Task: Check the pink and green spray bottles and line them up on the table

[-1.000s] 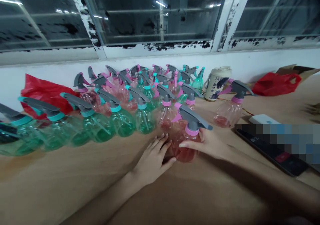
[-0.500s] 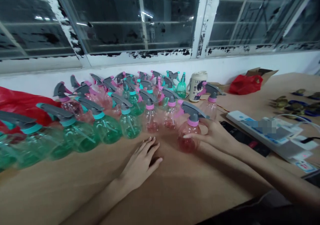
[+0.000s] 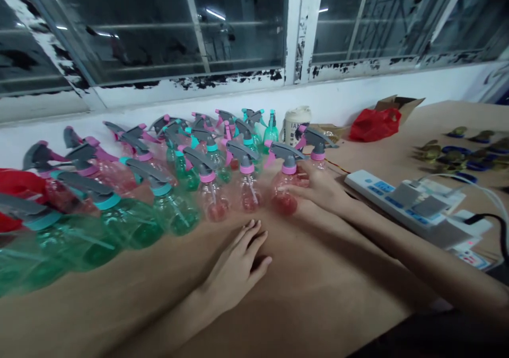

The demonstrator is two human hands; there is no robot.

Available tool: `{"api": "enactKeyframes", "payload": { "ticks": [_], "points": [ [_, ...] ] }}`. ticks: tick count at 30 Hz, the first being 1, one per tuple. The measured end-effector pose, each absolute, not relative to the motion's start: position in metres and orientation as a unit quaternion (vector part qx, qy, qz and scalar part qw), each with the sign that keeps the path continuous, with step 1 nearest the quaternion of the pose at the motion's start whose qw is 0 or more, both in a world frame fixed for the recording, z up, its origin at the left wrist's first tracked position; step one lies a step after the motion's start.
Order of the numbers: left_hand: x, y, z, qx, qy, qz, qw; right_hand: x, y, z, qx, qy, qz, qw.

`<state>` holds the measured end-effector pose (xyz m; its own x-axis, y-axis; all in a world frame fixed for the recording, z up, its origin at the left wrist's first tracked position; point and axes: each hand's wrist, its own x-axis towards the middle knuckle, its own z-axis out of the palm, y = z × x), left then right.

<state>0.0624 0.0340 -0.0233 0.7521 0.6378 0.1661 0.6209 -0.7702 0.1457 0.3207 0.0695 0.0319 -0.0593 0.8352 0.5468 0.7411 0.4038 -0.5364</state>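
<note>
My right hand is wrapped round a pink spray bottle with a grey trigger head, which stands upright at the right end of the front row of bottles. My left hand lies flat on the brown table, fingers stretched out, holding nothing, a little in front of the row. Several pink spray bottles and green spray bottles stand in rows behind, back to the wall.
A white power strip with plugs lies right of my right arm. A cream mug, a red bag and a cardboard box sit by the wall. Small dark parts lie far right. Another red bag sits at the left.
My right hand has slid the pink bottle away from me into line with the front row. My left hand came off the bottle and now lies flat on the table.
</note>
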Motion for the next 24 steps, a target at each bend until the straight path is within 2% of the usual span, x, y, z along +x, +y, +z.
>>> {"api": "enactKeyframes", "payload": {
  "ticks": [15, 24],
  "points": [
    [0.091, 0.049, -0.026, 0.942, 0.311, 0.124, 0.030, 0.313, 0.093, 0.031, -0.556, -0.717, 0.053, 0.417],
    [0.094, 0.052, -0.023, 0.942, 0.312, 0.119, 0.045, 0.351, 0.031, 0.046, -0.565, -0.627, 0.121, 0.523]
  ]
}}
